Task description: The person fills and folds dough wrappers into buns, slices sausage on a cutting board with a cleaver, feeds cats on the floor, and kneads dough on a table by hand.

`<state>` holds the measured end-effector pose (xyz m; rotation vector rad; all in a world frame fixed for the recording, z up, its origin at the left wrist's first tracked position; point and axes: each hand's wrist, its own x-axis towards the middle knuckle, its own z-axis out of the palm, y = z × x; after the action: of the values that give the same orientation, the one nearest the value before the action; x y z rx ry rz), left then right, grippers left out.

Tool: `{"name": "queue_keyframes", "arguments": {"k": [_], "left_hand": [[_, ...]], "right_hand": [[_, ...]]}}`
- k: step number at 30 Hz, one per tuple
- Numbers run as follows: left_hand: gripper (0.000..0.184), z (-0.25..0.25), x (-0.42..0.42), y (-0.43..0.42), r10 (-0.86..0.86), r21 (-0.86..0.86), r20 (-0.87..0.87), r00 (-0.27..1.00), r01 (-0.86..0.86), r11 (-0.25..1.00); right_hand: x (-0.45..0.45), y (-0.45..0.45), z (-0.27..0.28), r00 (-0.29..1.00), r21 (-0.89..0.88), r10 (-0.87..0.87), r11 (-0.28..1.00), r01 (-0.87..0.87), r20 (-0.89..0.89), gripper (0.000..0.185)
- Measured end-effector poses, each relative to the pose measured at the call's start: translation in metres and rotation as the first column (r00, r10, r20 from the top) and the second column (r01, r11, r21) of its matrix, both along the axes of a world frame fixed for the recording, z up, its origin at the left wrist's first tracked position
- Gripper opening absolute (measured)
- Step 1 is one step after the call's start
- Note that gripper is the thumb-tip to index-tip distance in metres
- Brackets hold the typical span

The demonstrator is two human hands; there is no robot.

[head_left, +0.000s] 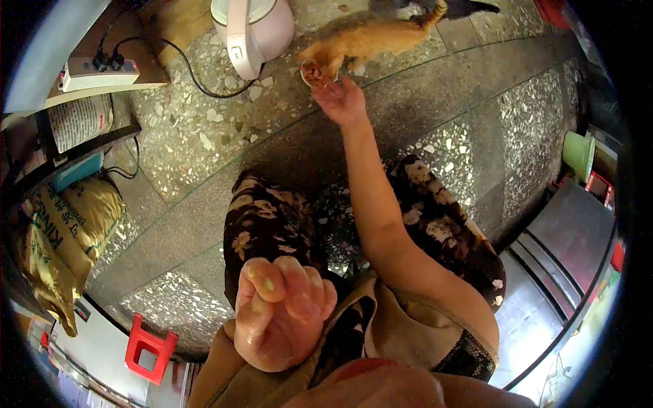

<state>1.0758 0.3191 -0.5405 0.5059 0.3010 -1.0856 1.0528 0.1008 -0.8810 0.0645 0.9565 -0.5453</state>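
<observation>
My right hand [342, 103] reaches far forward to the floor, palm partly up, with its fingers apart. Its fingertips are at the near rim of a small bowl [315, 73] of brownish food; whether they touch it I cannot tell. An orange cat [377, 42] stands with its head down over the bowl. My left hand [282, 316] is raised close to the camera above my lap, its fingers curled in. A yellowish smear shows on one fingertip. Anything inside the curled fingers is hidden.
A pink-and-white appliance [269, 30] stands beside the bowl. A black cord [197, 78] runs to a power strip [98, 73] at left. A yellow bag [75, 231] and red stool [151, 350] are lower left. A green bin [578, 155] stands at right. A dark animal is behind the cat.
</observation>
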Motion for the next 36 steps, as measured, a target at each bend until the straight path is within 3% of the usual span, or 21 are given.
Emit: {"name": "queue_keyframes", "arguments": {"k": [3, 7, 16, 19, 21, 25, 27, 30, 34, 36], "left_hand": [[0.009, -0.002, 0.000, 0.000, -0.008, -0.005, 0.006, 1.000, 0.008, 1.000], [0.011, -0.002, -0.002, 0.001, 0.066, -0.013, -0.063, 0.996, -0.067, 0.998], [0.012, 0.000, -0.001, 0.000, 0.036, 0.010, -0.092, 0.995, -0.035, 0.999], [0.012, 0.001, 0.001, 0.000, 0.041, 0.016, -0.100, 0.994, -0.040, 0.999], [0.012, 0.001, 0.001, 0.001, 0.050, 0.018, -0.094, 0.994, -0.049, 0.999], [0.011, 0.001, 0.001, 0.002, 0.053, 0.028, -0.079, 0.995, -0.051, 0.998], [0.011, 0.000, 0.000, 0.002, 0.058, 0.023, -0.079, 0.995, -0.056, 0.998], [0.010, -0.002, -0.001, 0.004, 0.062, 0.005, -0.073, 0.995, -0.062, 0.998], [0.009, 0.000, 0.002, 0.003, -0.024, 0.006, -0.016, 1.000, 0.024, 1.000], [0.008, -0.001, 0.002, 0.004, -0.035, -0.005, 0.002, 0.999, 0.035, 0.999]], "right_hand": [[0.006, 0.005, 0.001, 0.999, -0.007, -0.010, 1.000, 0.011, 0.034, 0.043], [0.013, 0.007, -0.006, 0.993, 0.060, -0.083, 0.995, 0.078, 0.081, 0.043], [0.029, 0.012, -0.004, 0.985, 0.062, -0.133, 0.990, 0.127, 0.112, 0.046], [0.029, 0.011, -0.001, 0.992, -0.101, -0.122, 0.987, 0.125, 0.031, 0.051], [0.029, 0.009, -0.004, 0.987, 0.060, -0.144, 0.988, 0.139, 0.076, 0.056], [0.024, 0.017, -0.009, 0.969, 0.087, -0.236, 0.969, 0.230, 0.067, 0.060], [0.020, 0.017, -0.017, 0.923, 0.169, -0.323, 0.941, 0.291, 0.210, 0.064], [0.017, 0.018, -0.023, 0.928, 0.121, -0.340, 0.938, 0.324, 0.154, 0.064], [0.005, 0.010, -0.024, 0.897, 0.271, -0.335, 0.927, 0.260, 0.287, 0.061], [0.015, 0.012, 0.000, 0.942, 0.175, -0.333, 0.931, 0.321, 0.044, 0.056]]}}
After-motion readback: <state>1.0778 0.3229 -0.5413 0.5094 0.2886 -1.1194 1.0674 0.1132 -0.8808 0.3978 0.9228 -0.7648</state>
